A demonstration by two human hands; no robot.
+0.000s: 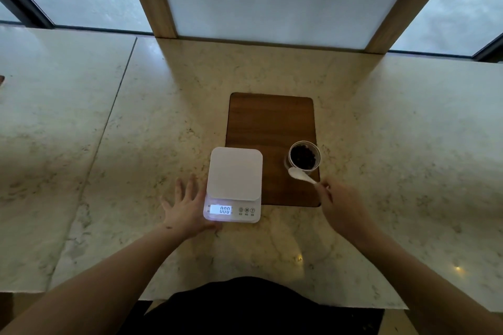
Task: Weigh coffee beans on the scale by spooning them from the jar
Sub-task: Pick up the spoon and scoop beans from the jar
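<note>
— Nearest us, our dark clothing is pressing against the desk edge, and both our forearms are reaching forward over the marble.

— Where are we keeping everything?

— We are resting our left hand flat and spread wide, touching the left side of the scale, which is lying partly on the wooden board. Its display is showing zeros and the platform is sitting bare. Our right hand is pinching the handle of the white spoon, whose bowl is hovering just at the near rim of the jar. That jar is standing on the board's right edge, with the coffee beans inside.

— What are we risking from here?

— We are judging that the jar could tip or slide off the board if the spoon is pushing its rim, since nothing is steadying it. Beans could also roll off the flat platform, as no cup is waiting there. And our left hand, leaning on the scale, could be skewing the reading.
</note>
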